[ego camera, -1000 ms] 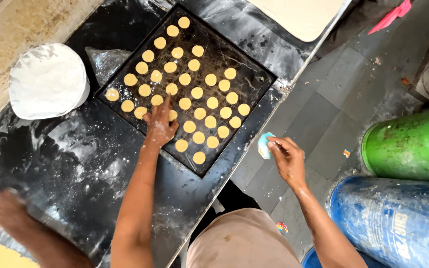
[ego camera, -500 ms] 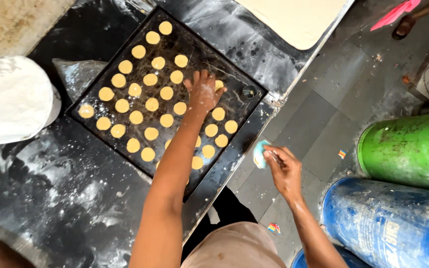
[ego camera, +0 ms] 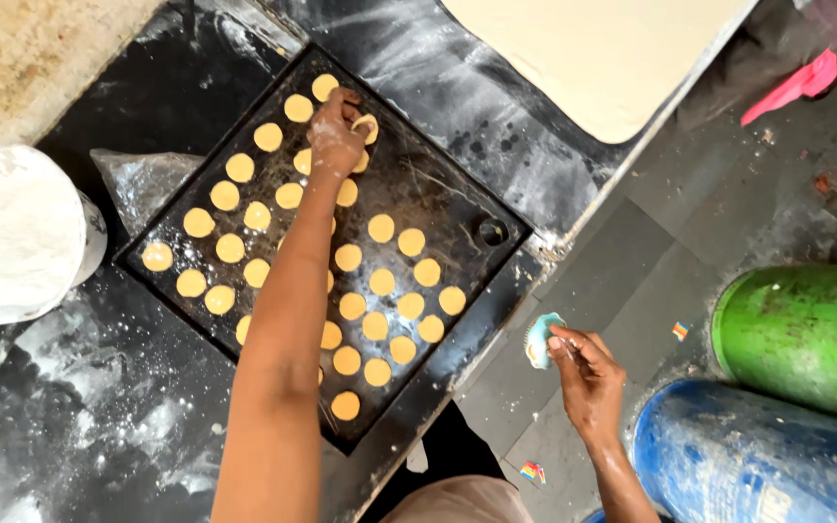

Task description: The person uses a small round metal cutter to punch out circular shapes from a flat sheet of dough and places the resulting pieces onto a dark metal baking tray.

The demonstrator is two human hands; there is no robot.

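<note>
Dough, one round pale-yellow disc [ego camera: 365,126], sat pinched in my left hand [ego camera: 334,140] at the black square metal tray's [ego camera: 438,199] twelve o'clock corner; I judged placing underway, needing an empty spot. Tilted, round, it had no long axis. My right hand [ego camera: 588,373] gripped a small blue-white cutter [ego camera: 542,339] at four o'clock.

Black square baking tray [ego camera: 457,208] on floured dark counter, rows of flat round yellow dough discs [ego camera: 353,306]; one disc [ego camera: 366,126] tilted at far corner; small light-blue round cutter [ego camera: 541,339] off the counter edge
</note>
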